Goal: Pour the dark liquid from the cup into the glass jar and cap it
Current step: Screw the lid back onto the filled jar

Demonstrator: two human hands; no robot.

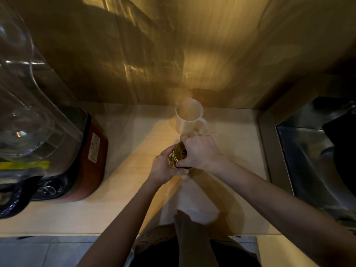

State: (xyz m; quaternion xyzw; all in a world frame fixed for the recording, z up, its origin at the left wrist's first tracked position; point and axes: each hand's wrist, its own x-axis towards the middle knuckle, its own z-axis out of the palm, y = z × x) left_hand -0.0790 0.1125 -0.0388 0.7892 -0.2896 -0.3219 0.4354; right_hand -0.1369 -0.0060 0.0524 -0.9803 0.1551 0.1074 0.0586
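Note:
The glass jar (172,159) stands on the light wooden counter (123,189), mostly hidden by both hands. My left hand (165,166) wraps its side from the left. My right hand (198,151) grips the gold metal cap (179,151) on top of the jar from the right. Just behind the hands, near the wall, a white plastic cup (187,117) with a handle on its right stands upright. Its inside looks pale, and I see no liquid in it.
A red-based blender (84,157) with a large clear pitcher fills the left of the counter. A steel sink (316,157) with a dark pan lies at the right. The wooden wall (173,54) rises right behind the cup. The counter's front edge is near my body.

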